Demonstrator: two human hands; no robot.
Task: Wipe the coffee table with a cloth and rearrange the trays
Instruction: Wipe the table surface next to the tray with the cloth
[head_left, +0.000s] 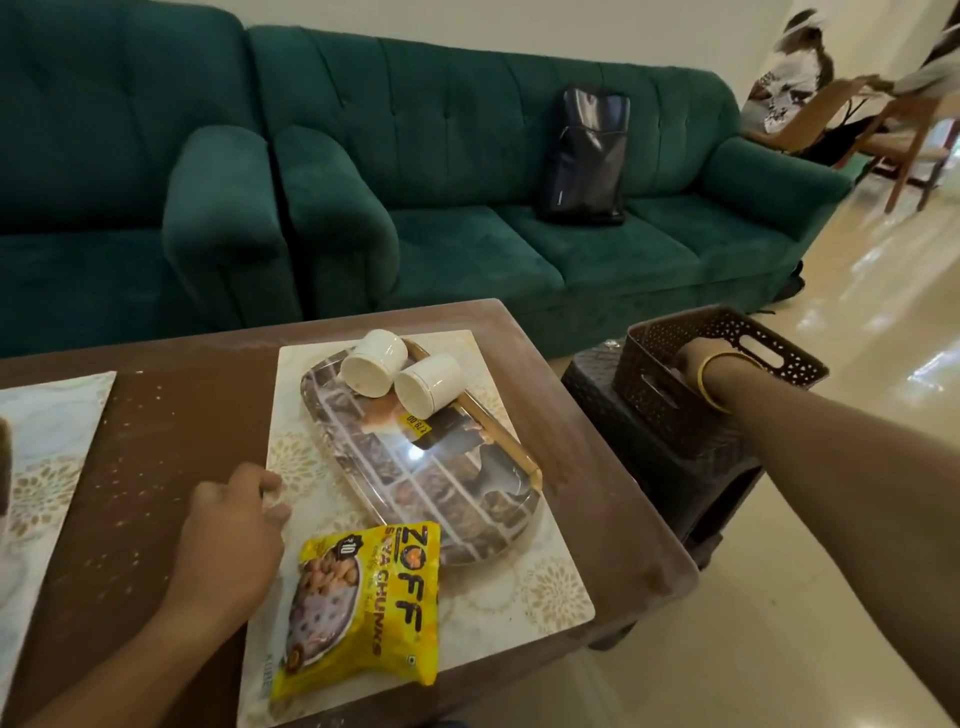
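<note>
A brown coffee table (171, 395) carries a pale floral placemat (540, 571). On the mat lies a glossy patterned tray (436, 467) with two white cups (400, 369) tipped on their sides at its far end. A yellow snack packet (363, 597) lies on the mat's near part. My left hand (234, 525) rests at the mat's left edge, fingers curled loosely on it. My right hand (693, 364) reaches down into a brown perforated basket (670, 395) right of the table; its fingers are hidden inside. No cloth is in view.
A second placemat (47, 457) lies at the table's left. The basket stands on a dark stool (691, 467). A green sofa (467, 171) with a black bag (587, 156) runs behind. Wooden chairs (893, 130) stand at the far right on glossy floor.
</note>
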